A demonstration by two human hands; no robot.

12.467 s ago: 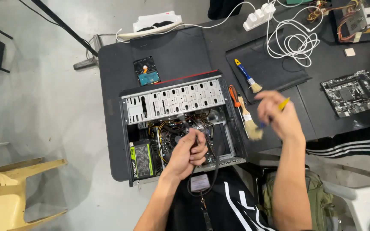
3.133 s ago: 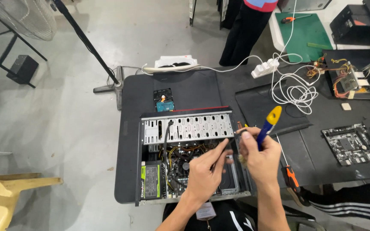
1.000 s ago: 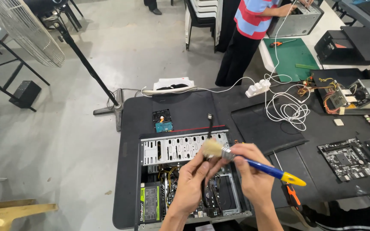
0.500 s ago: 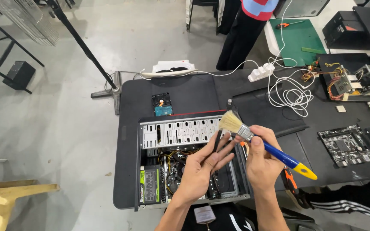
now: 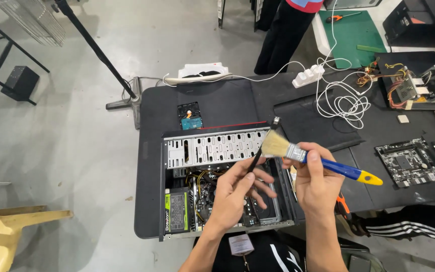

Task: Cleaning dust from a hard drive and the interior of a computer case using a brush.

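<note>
Brushing in mid-air above the open computer case [image 5: 217, 148]. Right hand [image 5: 318, 181] closing firmly round the blue-and-yellow paintbrush [image 5: 298, 152], thumb along the handle, bristles pointing left and meeting a thin black cable [image 5: 263, 146]. Left hand [image 5: 237, 194] pinching that cable low down between thumb and fingertip, other fingers fanning loose, holding it slanted so that its small plug end is poking up past the case's back edge. Judging by the pose, dusting the cable's upper stretch, with the case interior waiting underneath.

Next move calling for a taut cable and light strokes toward the plug, then a careful lowering back among the wiring beside the power supply [image 5: 177, 209].

Working in a tight spot: both hands hovering over the case's right wall and its metal rim, wires crowding below. More room opening to the right over the dark mat [image 5: 313, 123], though the coiled white cord [image 5: 348, 103] and a bare circuit board [image 5: 411, 163] are lying beyond. Table [image 5: 227, 100] edge sitting just under the wrists, near the body.
</note>
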